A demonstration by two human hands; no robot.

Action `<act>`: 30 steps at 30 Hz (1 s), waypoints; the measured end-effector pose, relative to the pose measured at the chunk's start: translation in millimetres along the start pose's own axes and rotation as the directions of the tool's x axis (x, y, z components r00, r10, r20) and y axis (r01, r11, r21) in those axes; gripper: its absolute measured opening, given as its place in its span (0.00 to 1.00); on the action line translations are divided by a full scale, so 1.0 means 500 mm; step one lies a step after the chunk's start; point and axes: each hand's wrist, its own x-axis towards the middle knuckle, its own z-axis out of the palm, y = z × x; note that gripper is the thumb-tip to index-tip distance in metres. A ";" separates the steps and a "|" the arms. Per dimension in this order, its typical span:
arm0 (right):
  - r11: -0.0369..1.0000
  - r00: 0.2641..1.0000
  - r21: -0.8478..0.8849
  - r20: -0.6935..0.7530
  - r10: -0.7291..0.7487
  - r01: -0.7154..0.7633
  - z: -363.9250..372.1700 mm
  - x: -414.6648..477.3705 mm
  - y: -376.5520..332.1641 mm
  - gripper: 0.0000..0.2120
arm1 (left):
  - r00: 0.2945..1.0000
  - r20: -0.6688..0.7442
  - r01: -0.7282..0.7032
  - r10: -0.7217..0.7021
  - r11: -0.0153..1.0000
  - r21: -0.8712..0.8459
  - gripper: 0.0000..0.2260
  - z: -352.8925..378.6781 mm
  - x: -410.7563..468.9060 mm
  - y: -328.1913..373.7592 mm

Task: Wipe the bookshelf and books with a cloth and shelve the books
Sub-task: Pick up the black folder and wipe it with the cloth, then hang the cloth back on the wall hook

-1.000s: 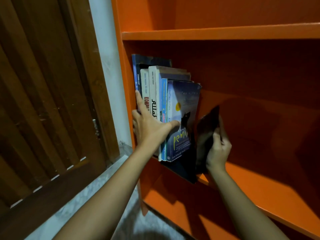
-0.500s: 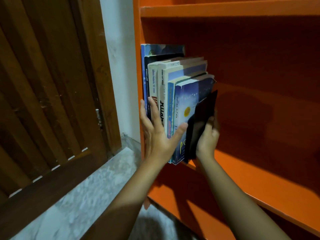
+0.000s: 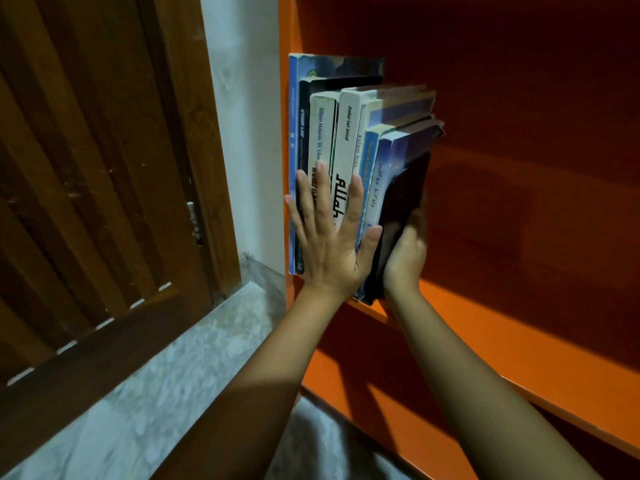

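Orange bookshelf (image 3: pixel 519 323) holding books (image 3: pixel 346 133) at left end. Left grip (image 3: pixel 329 244) lying open, flat, pressing spines. Right grip (image 3: pixel 405 261) holding dark cloth (image 3: pixel 401 202) against last book.

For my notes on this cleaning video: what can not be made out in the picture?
Head view only.
- Dark flat thing in the right hand: book or cloth, too dark to tell.
- Lower spines of the books: covered by the left hand.
- Small spine print: blurred.
- Top of the bookshelf: cut off by the upper edge.
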 end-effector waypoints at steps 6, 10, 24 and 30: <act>0.993 0.998 -0.098 -0.002 -0.065 0.064 -0.010 -0.019 -0.025 0.18 | 0.988 0.157 0.005 -0.016 0.997 0.073 0.26 -0.038 -0.002 0.005; 0.922 0.970 -0.314 0.156 -0.186 0.227 -0.037 -0.057 -0.043 0.31 | 0.948 0.317 0.018 -0.032 0.999 0.050 0.29 -0.097 0.007 0.014; 0.636 0.782 -0.499 0.550 -0.292 0.588 -0.142 -0.349 0.065 0.12 | 0.631 0.717 0.242 -0.295 0.953 0.180 0.22 -0.340 -0.178 -0.045; 0.623 0.634 -0.626 0.730 0.255 0.470 -0.162 -0.462 0.286 0.15 | 0.294 0.692 0.561 -0.660 0.705 0.433 0.21 -0.424 -0.451 -0.186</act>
